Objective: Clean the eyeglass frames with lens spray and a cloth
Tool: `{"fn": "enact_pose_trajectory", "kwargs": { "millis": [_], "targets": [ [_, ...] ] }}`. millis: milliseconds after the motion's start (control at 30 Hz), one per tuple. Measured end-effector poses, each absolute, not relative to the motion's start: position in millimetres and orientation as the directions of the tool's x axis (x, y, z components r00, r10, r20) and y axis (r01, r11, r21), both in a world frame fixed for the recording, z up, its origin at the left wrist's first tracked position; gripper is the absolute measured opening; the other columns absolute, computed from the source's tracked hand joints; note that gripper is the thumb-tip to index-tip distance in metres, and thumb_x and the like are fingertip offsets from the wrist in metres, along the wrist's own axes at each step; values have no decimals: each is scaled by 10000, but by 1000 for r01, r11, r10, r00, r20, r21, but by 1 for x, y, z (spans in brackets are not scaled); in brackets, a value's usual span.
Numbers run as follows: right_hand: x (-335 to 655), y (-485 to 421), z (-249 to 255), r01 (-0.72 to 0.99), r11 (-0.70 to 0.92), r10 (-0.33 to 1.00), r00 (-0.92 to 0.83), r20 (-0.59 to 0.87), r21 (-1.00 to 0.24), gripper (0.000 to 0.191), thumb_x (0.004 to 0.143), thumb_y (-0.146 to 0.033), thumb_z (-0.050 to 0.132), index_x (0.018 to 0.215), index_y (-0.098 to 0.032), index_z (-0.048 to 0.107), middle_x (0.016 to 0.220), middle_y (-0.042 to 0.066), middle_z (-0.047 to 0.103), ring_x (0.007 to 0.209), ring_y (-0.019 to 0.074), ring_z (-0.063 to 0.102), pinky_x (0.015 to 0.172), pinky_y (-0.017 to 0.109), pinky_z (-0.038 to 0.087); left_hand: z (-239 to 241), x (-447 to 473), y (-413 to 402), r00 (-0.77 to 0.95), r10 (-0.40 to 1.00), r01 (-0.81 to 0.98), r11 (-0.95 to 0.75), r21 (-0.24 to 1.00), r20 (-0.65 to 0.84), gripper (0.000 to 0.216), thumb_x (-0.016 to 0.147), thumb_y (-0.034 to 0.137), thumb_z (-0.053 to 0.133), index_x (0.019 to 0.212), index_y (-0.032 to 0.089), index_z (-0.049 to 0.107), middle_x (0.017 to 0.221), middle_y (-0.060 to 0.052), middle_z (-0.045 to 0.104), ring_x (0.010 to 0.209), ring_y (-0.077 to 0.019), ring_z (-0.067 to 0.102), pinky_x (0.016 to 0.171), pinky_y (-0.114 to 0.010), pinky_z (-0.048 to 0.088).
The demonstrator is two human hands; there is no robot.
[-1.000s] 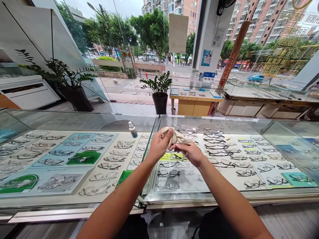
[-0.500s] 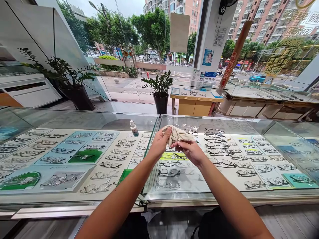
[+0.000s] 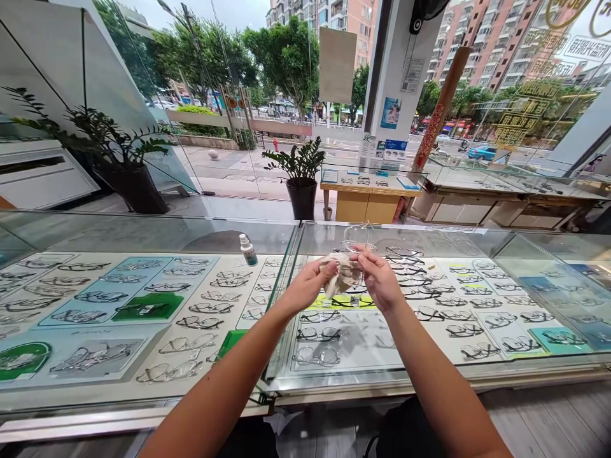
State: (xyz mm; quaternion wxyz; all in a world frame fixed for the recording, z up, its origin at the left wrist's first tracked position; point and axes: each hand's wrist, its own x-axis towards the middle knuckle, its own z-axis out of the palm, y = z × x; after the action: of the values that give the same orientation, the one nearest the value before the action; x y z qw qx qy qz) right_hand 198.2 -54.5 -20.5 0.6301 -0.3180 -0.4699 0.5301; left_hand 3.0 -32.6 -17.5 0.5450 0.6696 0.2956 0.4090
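Both of my hands are raised over a glass display counter full of eyeglass frames. My left hand pinches a crumpled beige cleaning cloth. My right hand grips a pair of thin clear glasses whose lens and temples rise above my fingers. The cloth is bunched against the lower part of the glasses between the two hands. A small white bottle with a blue label stands on the glass to the left of my hands.
Rows of eyeglasses lie on trays under the glass. Beyond the counter stand two potted plants, a wooden table and another glass case. Large windows face a street.
The glasses have turned upward so that the frame now sticks up above my right hand. The cloth has bunched lower between the hands. The view has shifted a little.
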Motion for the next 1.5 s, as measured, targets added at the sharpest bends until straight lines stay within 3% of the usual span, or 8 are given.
{"fn": "enact_pose_trajectory", "kwargs": {
  "millis": [100,233,400,633,933,1033,1233,1500],
  "targets": [
    [193,-55,-23,-422,135,983,-55,174,-896,319,746,-527,907,853,-233,847,1325,70,714,1175,257,654,898,326,550,-21,9,-38,567,798,-78,-196,978,205,603,906,736,647,979,141,710,788,-13,650,683,-141,519,652,-271,420],
    [185,-57,-24,-502,74,980,-123,156,-862,320,746,-523,921,869,-239,837,1149,66,796,1086,220,712,923,296,567,-30,15,-38,520,837,-185,-85,979,171,547,916,676,684,985,135,723,816,-25,664,729,-144,550,693,-269,447],
    [177,-57,-25,-551,28,983,-136,123,-834,324,719,-508,949,851,-244,815,1089,31,813,852,155,733,815,262,597,-37,18,-37,483,868,-326,54,944,117,599,846,556,829,1282,168,696,954,-46,713,804,-154,617,751,-282,499],
    [179,-53,-28,-574,60,984,-102,145,-817,318,747,-491,935,847,-223,795,1121,46,816,934,181,741,867,292,611,-31,14,-40,551,824,-307,56,950,130,735,752,369,938,1396,164,649,1049,-84,740,927,-188,673,852,-305,517],
    [171,-59,-27,-534,99,980,-96,176,-840,309,771,-530,911,890,-266,802,1157,30,815,930,185,766,846,306,627,-34,25,-41,321,909,-234,-197,952,267,562,868,587,792,1217,157,699,1092,-98,742,969,-202,669,853,-302,521],
    [174,-58,-25,-544,97,984,-75,163,-833,324,746,-523,926,883,-255,807,1191,41,818,959,207,773,876,334,633,-30,23,-42,376,888,-228,-188,955,265,552,908,618,731,1202,152,716,986,-75,726,869,-179,639,783,-286,512],
    [171,-59,-29,-523,119,982,-66,179,-844,319,789,-508,896,938,-239,813,1277,51,800,1068,234,757,960,351,610,-31,25,-46,363,910,-299,-91,950,201,553,817,476,867,1245,183,676,1060,-54,717,872,-154,639,796,-265,510],
    [171,-60,-26,-493,96,990,-41,133,-865,370,733,-511,920,955,-234,814,1199,74,822,1029,258,758,928,379,607,-25,19,-42,356,898,-247,-177,953,260,534,935,627,684,1204,168,730,1023,-78,733,851,-178,638,774,-288,522]
  ]
}}
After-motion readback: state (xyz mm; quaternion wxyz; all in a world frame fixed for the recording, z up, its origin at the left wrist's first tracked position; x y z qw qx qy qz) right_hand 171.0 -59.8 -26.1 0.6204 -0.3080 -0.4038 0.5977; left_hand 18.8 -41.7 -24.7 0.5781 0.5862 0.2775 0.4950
